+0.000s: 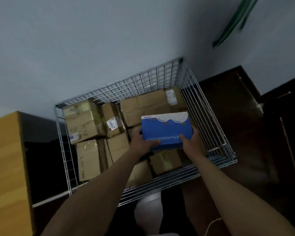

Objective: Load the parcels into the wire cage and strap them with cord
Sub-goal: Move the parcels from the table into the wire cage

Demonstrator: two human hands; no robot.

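Two bare forearms (100,184) are reaching forward from the bottom edge, where they are being cut off before the elbows. Beyond them a pale wall (92,40) is filling the upper half of the view, with a dark floor (228,108) showing to the right in dim light that is swallowing its detail. Against the wall a wire cage (126,82) is standing open at the top, its near side partly hidden behind the arms. To its left a wooden cabinet (7,159) is being cropped by the frame. Inside the cage brown cardboard parcels (82,121) are lying packed side by side, their labels too blurred to read and several partly covered. Above them, towards the cage's right side, a blue parcel (167,130) with a white top band is being held level; whether it is touching the cartons beneath cannot be told. The left hand (141,142) is gripping its near left corner, thumb on top, fingers hidden underneath. The right hand (191,142) is clasping its near right corner, thumb on top, fingers wrapping the side. A thin pale cord (211,223) is curling at the bottom right, mostly hidden behind the right arm.
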